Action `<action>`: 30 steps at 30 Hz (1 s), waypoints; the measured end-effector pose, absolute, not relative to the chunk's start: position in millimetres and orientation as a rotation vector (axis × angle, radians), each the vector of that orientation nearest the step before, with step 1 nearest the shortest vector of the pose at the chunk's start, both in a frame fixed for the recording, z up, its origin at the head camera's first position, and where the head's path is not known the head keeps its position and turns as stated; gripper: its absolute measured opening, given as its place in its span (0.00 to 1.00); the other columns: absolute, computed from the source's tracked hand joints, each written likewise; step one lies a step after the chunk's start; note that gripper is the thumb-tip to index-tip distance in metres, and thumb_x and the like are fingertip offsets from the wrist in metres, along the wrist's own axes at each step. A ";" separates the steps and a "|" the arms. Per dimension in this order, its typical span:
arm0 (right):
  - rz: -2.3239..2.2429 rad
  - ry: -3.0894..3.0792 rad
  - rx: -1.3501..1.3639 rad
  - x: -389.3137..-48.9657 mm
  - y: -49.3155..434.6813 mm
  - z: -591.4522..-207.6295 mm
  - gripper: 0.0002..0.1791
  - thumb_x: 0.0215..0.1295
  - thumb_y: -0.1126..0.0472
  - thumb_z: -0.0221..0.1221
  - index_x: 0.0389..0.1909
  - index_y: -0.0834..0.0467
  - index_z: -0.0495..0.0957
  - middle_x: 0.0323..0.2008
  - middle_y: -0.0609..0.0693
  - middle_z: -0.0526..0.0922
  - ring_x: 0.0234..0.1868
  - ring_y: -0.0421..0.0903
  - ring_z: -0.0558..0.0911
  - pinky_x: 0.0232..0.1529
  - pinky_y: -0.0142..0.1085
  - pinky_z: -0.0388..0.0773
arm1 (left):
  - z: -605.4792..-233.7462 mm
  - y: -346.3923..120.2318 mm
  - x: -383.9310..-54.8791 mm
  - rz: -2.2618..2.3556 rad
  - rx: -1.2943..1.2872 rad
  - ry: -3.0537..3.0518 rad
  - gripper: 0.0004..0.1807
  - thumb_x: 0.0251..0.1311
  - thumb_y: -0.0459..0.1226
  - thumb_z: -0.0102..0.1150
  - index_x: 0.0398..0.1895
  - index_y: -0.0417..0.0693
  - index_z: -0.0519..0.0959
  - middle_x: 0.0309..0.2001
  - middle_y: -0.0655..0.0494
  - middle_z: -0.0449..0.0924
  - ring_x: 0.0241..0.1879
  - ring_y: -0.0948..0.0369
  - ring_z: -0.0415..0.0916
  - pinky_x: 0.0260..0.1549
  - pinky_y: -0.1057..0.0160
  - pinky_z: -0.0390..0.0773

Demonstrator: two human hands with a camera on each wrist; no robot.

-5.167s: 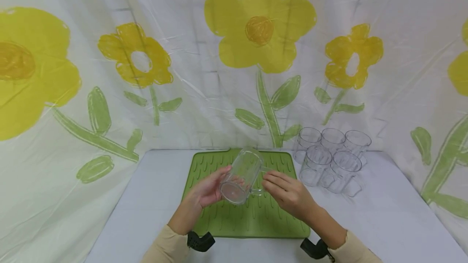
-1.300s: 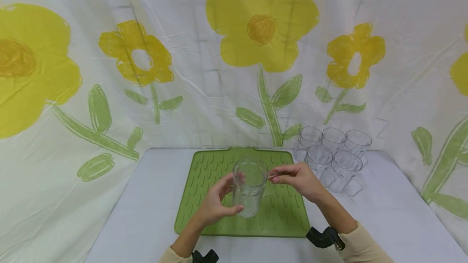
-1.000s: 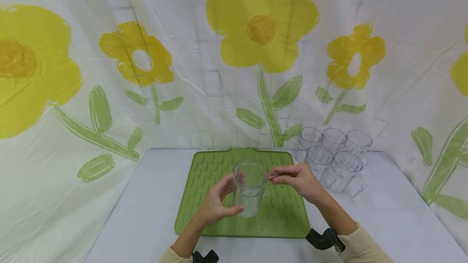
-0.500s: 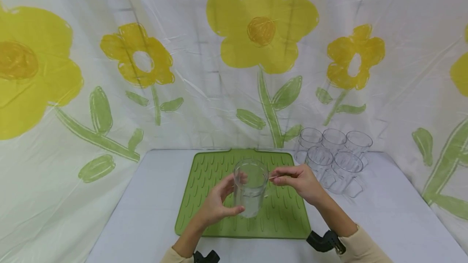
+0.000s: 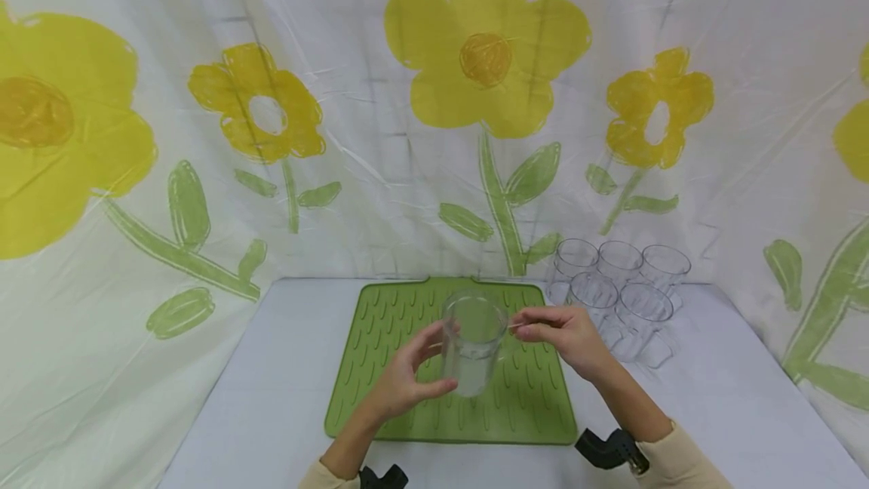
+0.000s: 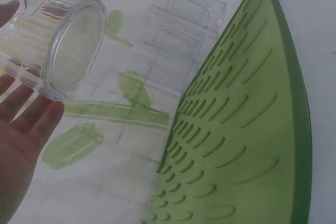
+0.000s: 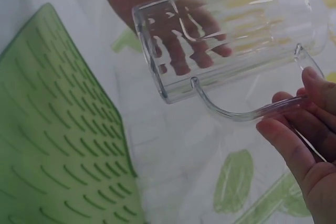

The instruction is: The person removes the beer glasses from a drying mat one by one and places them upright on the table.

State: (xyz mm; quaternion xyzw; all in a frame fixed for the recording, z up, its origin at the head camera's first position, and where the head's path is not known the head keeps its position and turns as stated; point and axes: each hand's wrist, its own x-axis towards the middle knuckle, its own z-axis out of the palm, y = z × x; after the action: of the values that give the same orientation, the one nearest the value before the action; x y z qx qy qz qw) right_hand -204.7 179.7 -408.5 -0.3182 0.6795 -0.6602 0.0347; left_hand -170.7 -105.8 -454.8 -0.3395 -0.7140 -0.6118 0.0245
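A clear glass mug (image 5: pixel 471 376) is held above the green ridged drying mat (image 5: pixel 380 406), its open rim upward and its base over the mat's middle. My left hand (image 5: pixel 407 376) is around its left side, thumb in front and fingers behind; those fingers show through the glass in the right wrist view. On the other side my right hand (image 5: pixel 566 334) pinches the mug's handle (image 7: pixel 231 116) between thumb and fingers. The left wrist view shows the thick round base of the mug (image 6: pixel 76 51) beside the left fingertips. How firmly the left fingers press the glass cannot be told.
Several clear glass mugs (image 5: pixel 645 319) stand upright in a close group at the table's back right, just beyond the right hand. The mat lies on a white table (image 5: pixel 271 368). Behind it hangs a white curtain (image 5: pixel 353 195) printed with yellow flowers.
Earlier the mug was tipped with its base toward the head camera; since then it has turned rim up. In the last half second mug and right hand have shifted slightly right; the left hand barely moved.
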 end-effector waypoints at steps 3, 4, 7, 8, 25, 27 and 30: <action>-2.039 2.099 -0.979 -205.4 181.3 -407.7 0.13 0.64 0.74 0.57 0.45 0.82 0.76 0.40 0.36 0.88 0.42 0.36 0.87 0.43 0.30 0.85 | -455.4 -107.1 -170.1 -1.871 -1.039 -2.229 0.42 0.51 0.27 0.67 0.71 0.36 0.59 0.66 0.34 0.68 0.64 0.64 0.69 0.66 0.59 0.72; -2.036 2.108 -0.980 -205.6 181.7 -407.2 0.14 0.64 0.74 0.57 0.45 0.83 0.75 0.39 0.36 0.88 0.42 0.36 0.87 0.43 0.30 0.85 | -455.4 -107.6 -169.7 -1.854 -1.034 -2.241 0.42 0.51 0.27 0.68 0.71 0.36 0.59 0.66 0.35 0.68 0.64 0.63 0.69 0.66 0.58 0.72; -2.016 2.152 -0.956 -205.3 182.9 -404.3 0.14 0.64 0.74 0.58 0.44 0.83 0.75 0.39 0.36 0.88 0.41 0.36 0.87 0.43 0.29 0.85 | -455.0 -109.3 -168.8 -1.816 -0.999 -2.288 0.43 0.52 0.29 0.68 0.71 0.38 0.60 0.67 0.37 0.67 0.64 0.63 0.69 0.67 0.57 0.71; -2.007 2.173 -0.946 -205.0 183.4 -403.0 0.14 0.64 0.73 0.58 0.44 0.83 0.75 0.39 0.35 0.88 0.41 0.35 0.87 0.43 0.28 0.85 | -454.6 -109.8 -168.5 -1.808 -0.990 -2.299 0.42 0.52 0.29 0.68 0.71 0.39 0.60 0.67 0.38 0.67 0.65 0.62 0.69 0.67 0.56 0.70; -2.185 2.166 -0.767 -206.5 206.0 -386.6 0.13 0.66 0.71 0.58 0.47 0.60 0.84 0.40 0.38 0.89 0.42 0.36 0.87 0.42 0.28 0.85 | -459.8 -126.4 -164.7 -1.748 -0.771 -2.459 0.40 0.55 0.37 0.68 0.72 0.45 0.62 0.71 0.50 0.65 0.71 0.49 0.61 0.73 0.59 0.59; -2.217 2.166 -0.745 -206.7 211.5 -383.1 0.14 0.66 0.72 0.57 0.47 0.56 0.85 0.39 0.38 0.89 0.42 0.36 0.87 0.42 0.27 0.85 | -460.6 -128.9 -163.7 -1.750 -0.737 -2.477 0.41 0.56 0.37 0.68 0.72 0.46 0.61 0.72 0.50 0.64 0.71 0.47 0.60 0.73 0.48 0.58; -2.257 2.187 -0.688 -207.7 221.0 -376.7 0.14 0.65 0.71 0.58 0.46 0.54 0.85 0.39 0.38 0.89 0.41 0.35 0.87 0.42 0.26 0.84 | -461.0 -131.7 -162.4 -1.769 -0.663 -2.508 0.42 0.55 0.39 0.69 0.73 0.49 0.61 0.72 0.49 0.63 0.73 0.46 0.56 0.71 0.36 0.53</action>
State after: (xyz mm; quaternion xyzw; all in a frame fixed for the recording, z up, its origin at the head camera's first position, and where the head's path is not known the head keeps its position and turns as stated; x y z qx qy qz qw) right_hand -207.7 221.0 -376.7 -0.2136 0.6793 -0.7010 -0.0381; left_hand -162.4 -131.7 -461.0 -0.2110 -0.7987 -0.5634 0.0007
